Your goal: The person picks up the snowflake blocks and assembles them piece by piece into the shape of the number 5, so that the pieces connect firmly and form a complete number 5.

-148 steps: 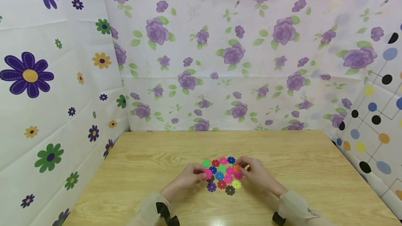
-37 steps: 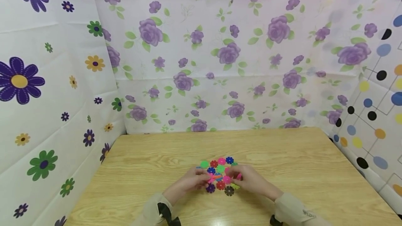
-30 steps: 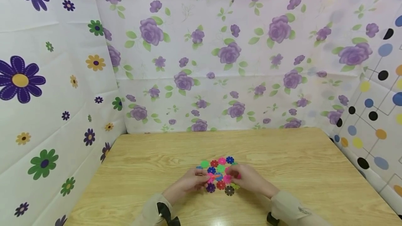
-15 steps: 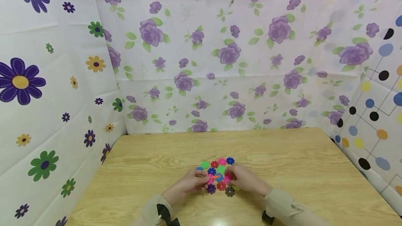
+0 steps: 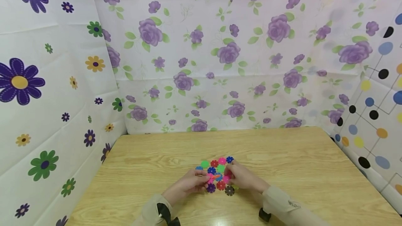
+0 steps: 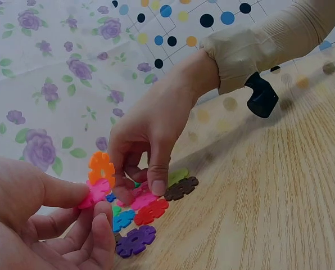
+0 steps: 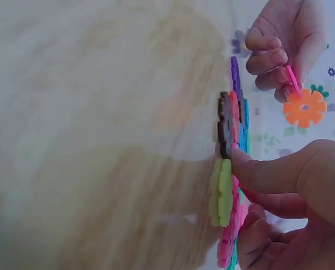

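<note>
My left hand (image 5: pixel 188 181) pinches a pink flower-shaped plastic disc (image 6: pixel 96 194) between thumb and forefinger. An orange disc (image 6: pixel 102 166) is slotted crosswise into it, standing up from its edge. To the right, my right hand (image 5: pixel 246 178) reaches down into a group of similar notched discs on the table. Its thumb and fingertips are on a pink disc (image 6: pixel 145 201) there. Seen in the right wrist view, the thumb lies by the brown disc (image 7: pixel 224 124) and the yellow-green disc (image 7: pixel 223 191). The right fingers hide part of the group.
Around the hands lie more discs: purple (image 5: pixel 211 188), red (image 5: pixel 221 185), dark blue (image 5: pixel 230 159) and light green (image 5: pixel 205 164) among them. The wooden table (image 5: pixel 150 156) runs back to a flowered cloth (image 5: pixel 216 107), with patterned cloths on both sides.
Earlier the orange disc was in my right hand; now it is joined to the pink one in my left. My right hand has shifted slightly left over the discs; my left stays nearly still.
</note>
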Demonstrator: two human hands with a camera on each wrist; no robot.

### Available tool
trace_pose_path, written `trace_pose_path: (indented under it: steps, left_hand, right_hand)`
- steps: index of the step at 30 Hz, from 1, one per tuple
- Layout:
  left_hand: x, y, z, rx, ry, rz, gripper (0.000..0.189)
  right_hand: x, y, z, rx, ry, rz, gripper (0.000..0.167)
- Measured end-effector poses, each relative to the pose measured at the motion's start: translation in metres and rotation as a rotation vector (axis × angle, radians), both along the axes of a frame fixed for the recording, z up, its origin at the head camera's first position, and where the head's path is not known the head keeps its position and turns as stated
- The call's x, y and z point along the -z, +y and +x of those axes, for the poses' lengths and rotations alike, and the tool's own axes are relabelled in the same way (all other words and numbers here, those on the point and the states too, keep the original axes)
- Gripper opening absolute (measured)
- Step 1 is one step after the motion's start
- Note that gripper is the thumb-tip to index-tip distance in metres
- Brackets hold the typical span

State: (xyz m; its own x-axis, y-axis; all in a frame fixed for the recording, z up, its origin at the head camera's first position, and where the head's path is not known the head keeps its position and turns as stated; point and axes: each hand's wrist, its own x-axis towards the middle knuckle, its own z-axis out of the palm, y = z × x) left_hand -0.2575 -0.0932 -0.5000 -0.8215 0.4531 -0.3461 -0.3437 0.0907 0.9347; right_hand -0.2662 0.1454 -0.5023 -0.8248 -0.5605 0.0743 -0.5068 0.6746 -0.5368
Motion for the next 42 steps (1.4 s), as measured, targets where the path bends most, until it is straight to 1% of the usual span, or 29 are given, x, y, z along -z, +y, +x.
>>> trace_pose_path:
  steps: [5, 8, 12, 16, 21, 24, 28, 31, 36, 42]
  left_hand:
    - [-0.001, 0.001, 0.0, -0.002, -0.01, -0.002, 0.016]
    - [-0.001, 0.001, 0.0, -0.005, -0.015, 0.002, 0.009]
    - [0.0, 0.001, -0.001, -0.006, -0.033, 0.018, 0.005]
    - [0.001, 0.0, -0.001, -0.011, -0.055, 0.038, 0.006]
    - [0.0, 0.0, -0.001, -0.025, -0.072, 0.051, 0.01]
    - [0.0, -0.001, -0.002, -0.026, -0.069, 0.05, 0.012]
    - [0.0, -0.001, -0.001, -0.017, -0.05, 0.043, 0.015]
    - [0.0, 0.0, 0.0, -0.012, -0.038, 0.041, 0.013]
    - [-0.001, -0.001, 0.001, -0.001, -0.04, 0.045, 0.006]
    - [-0.002, -0.001, 0.002, 0.012, -0.035, 0.044, 0.007]
  right_hand:
    - [0.0, -0.001, -0.003, 0.007, -0.034, -0.015, 0.022]
    - [0.0, -0.001, -0.003, 0.009, -0.078, -0.041, 0.022]
    - [0.002, 0.0, -0.004, 0.01, -0.142, -0.082, 0.017]
    - [0.003, 0.003, -0.005, -0.001, -0.181, -0.153, 0.013]
    - [-0.001, 0.007, -0.002, 0.006, -0.229, -0.269, 0.013]
    - [-0.004, 0.008, -0.001, 0.017, -0.252, -0.311, 0.011]
    - [-0.006, 0.009, -0.001, 0.03, -0.285, -0.336, 0.01]
    - [-0.007, 0.01, 0.0, 0.036, -0.31, -0.357, 0.01]
    - [-0.01, 0.01, 0.0, 0.04, -0.327, -0.378, 0.013]
    - [-0.012, 0.01, 0.001, 0.039, -0.357, -0.385, 0.015]
